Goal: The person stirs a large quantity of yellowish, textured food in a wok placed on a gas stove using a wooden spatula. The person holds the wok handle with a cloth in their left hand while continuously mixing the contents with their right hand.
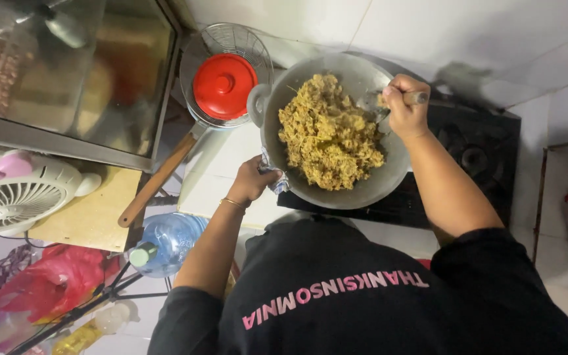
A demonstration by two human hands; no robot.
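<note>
1. 2 hands busy at wok on black stove.
2. Left hand clenched on cloth at near-left rim, steadying, shielding from heat.
3. Right hand gripping spatula over far-right rim, blade in yellow fried food.
4. Beyond, red lid resting in wire strainer.

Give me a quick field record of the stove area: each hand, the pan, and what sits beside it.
left hand: grip on a crumpled cloth against the rim of the wok
right hand: grip shut on a metal spatula handle, blade in the food
round grey metal wok: on the black gas stove
contents: yellow-brown shredded fried food, heaped
beside wok: wire strainer with wooden handle, red round lid resting in it
lower left: clear blue water bottle
</note>
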